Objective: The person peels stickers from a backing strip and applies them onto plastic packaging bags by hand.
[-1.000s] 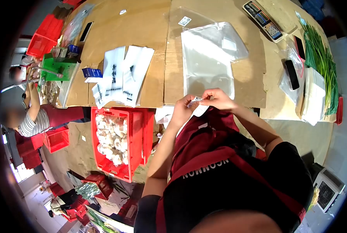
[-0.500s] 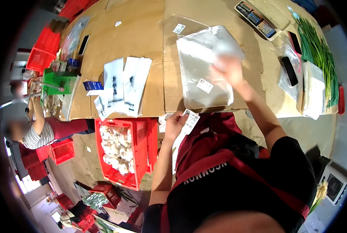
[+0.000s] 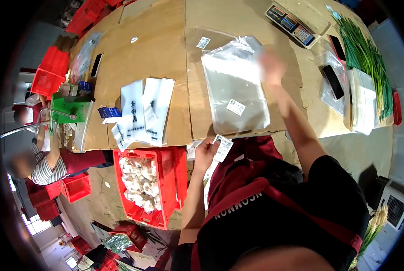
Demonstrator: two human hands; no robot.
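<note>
My left hand (image 3: 205, 153) is closed on a strip of white printed labels (image 3: 222, 148) just below the table's front edge; the strip hangs down in front of the apron. On the table lies a stack of clear plastic bags (image 3: 231, 86). A white label (image 3: 235, 107) is stuck on the top bag, low down. Its far edge looks crumpled and lifted. My right hand (image 3: 272, 67) is at the upper right edge of the stack, its fingers smeared by motion, so I cannot make out whether they grip the plastic. Another label (image 3: 203, 43) shows near the stack's far left corner.
To the left lie white printed bags (image 3: 141, 113) and a blue packet (image 3: 109, 113). A red crate (image 3: 163, 189) of mushroom-like white produce stands below. At right are a scale (image 3: 292, 25), phones (image 3: 333, 82) and green stalks (image 3: 366, 63). A co-worker (image 3: 53, 162) works at left.
My right hand has moved right and slightly away from over the bags to their edge. The top bag's far edge has bunched up. My left hand still holds the labels; the view has shifted slightly.
</note>
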